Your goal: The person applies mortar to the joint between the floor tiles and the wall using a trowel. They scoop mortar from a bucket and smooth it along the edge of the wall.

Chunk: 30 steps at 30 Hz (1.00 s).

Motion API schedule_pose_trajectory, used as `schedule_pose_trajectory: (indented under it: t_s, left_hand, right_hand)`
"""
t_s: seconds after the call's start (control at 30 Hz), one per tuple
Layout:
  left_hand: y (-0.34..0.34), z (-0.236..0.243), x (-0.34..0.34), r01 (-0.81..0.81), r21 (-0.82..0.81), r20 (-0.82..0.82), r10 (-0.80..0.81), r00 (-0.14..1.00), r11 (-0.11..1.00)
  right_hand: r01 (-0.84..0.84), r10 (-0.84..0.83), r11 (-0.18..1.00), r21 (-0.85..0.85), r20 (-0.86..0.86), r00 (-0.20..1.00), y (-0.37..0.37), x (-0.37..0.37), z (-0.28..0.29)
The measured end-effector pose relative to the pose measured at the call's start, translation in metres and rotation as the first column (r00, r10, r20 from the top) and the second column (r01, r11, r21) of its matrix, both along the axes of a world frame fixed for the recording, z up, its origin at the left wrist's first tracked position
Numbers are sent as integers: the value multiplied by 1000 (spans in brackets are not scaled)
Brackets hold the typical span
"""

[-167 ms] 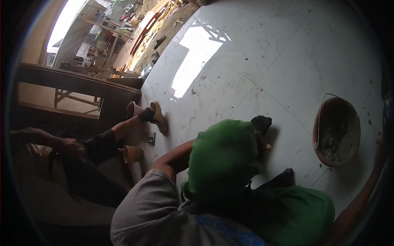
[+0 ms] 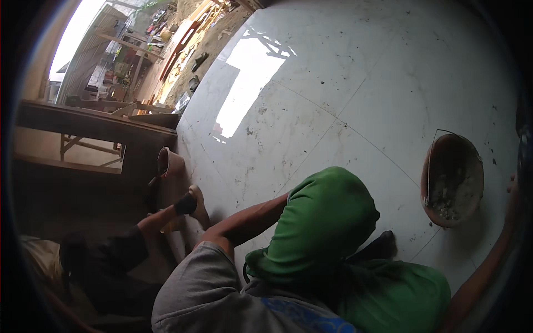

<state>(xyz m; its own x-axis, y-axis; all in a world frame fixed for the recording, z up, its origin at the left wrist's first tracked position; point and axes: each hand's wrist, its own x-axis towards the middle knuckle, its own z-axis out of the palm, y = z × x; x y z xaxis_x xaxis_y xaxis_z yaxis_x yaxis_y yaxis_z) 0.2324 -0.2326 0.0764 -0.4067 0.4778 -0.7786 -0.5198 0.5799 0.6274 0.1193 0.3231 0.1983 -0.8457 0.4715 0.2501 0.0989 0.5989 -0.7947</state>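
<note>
My left forearm (image 2: pixel 250 223) reaches behind my raised green-trousered knee (image 2: pixel 333 213), which hides my left hand and anything it holds. On the right, my right forearm (image 2: pixel 483 277) stretches up along the dark rim of the view. My right hand (image 2: pixel 514 191) shows only in part there, in shadow, and its grip cannot be made out. The nearest thing to it is a tilted brown bucket (image 2: pixel 481 172) with a thin wire handle, holding grey, crumbly material. A dark-covered foot (image 2: pixel 384 244) of mine rests on the pale tiled floor (image 2: pixel 383 105).
At the left, a co-worker's leg (image 2: pixel 158 221) in dark shorts and a light shoe (image 2: pixel 198 206) stand close by. A pinkish bucket (image 2: pixel 175 165) sits beside a dark wooden frame (image 2: pixel 94 119). Grit dots the tiles; timber (image 2: pixel 177 47) lies outside.
The co-worker's leg and shoe have shifted down and left, uncovering the pinkish bucket. My raised knee has swung right, covering the foot and fingertip seen beyond it before.
</note>
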Motion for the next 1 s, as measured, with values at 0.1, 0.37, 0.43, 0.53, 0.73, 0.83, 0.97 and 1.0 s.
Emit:
schedule_pose_trajectory:
  t_s: [0.1,0.37,0.43,0.53,0.73,0.83,0.97,1.0]
  left_hand:
    - [19,-1,-22,71,11,-26,-71,997,997]
    - [90,-38,-132,109,272,-304,-22,952,956]
    - [132,-34,-155,99,369,-315,24,949,924]
    - [187,-42,-174,6,451,-257,123,959,893]
    - [225,-81,-193,483,362,-814,18,581,797]
    - [219,-83,-175,556,241,-940,49,337,795]
    - [212,-63,-131,459,281,-857,5,516,843]
    - [211,-64,-115,473,271,-852,-19,522,839]
  right_hand:
    - [89,-86,989,-122,28,996,11,16,-52]
    - [187,-255,924,-333,-171,952,-154,91,-60]
    - [219,-262,952,-216,-194,945,-166,130,-58]
    - [43,-48,997,-61,-67,997,-117,216,-41]
    - [680,-690,719,-144,-21,724,-227,354,-42]
    - [814,-822,490,-312,146,551,-291,384,-20]
    - [842,-858,440,-312,131,496,-355,449,15]
    - [829,-868,384,-406,147,474,-375,466,24]
